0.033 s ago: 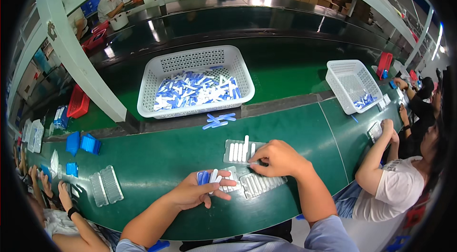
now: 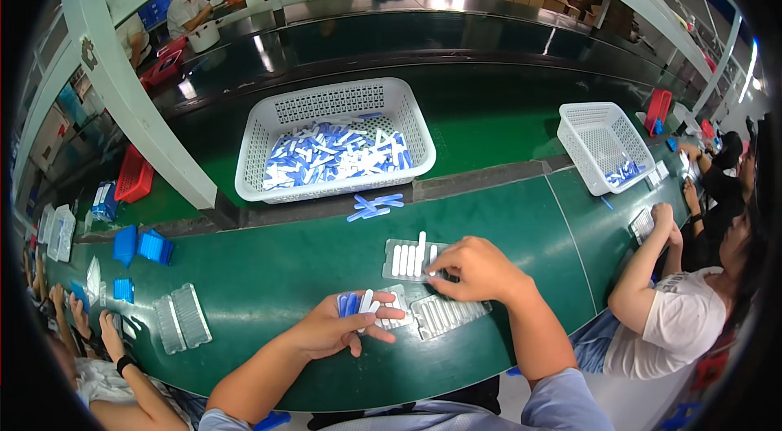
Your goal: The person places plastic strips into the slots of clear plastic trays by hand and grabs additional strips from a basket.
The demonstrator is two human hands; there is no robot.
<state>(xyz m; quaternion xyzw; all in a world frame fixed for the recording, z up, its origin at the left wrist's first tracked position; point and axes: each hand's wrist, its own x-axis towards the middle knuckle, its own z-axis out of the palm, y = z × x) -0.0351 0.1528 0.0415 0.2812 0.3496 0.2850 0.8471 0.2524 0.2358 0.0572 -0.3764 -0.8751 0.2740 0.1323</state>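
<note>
My left hand [image 2: 342, 325] holds a fanned bunch of blue and white plastic sticks [image 2: 349, 303], palm up, thumb across them. At the right part of a clear blister tray [image 2: 393, 274], my right hand [image 2: 476, 266] is closed in a pinch; what its fingertips hold is mostly hidden. Several white sticks [image 2: 405, 260] lie side by side in that tray, one reaching past its far edge. Just nearer me lies a clear ribbed tray [image 2: 448, 317]. Another small tray [image 2: 397, 297] is partly covered by my left fingers.
Beyond the trays stands a large white basket [image 2: 334, 191] of blue and white sticks, with loose blue sticks [image 2: 375, 207] before it. Clear trays [image 2: 181, 318] and blue packs [image 2: 155, 246] lie left. A metal post [image 2: 138, 105] rises there. Co-workers sit on both sides; one [image 2: 676, 292] is close right.
The fingertips of my right hand have shifted very slightly at the tray. My left hand and the sticks in it look the same.
</note>
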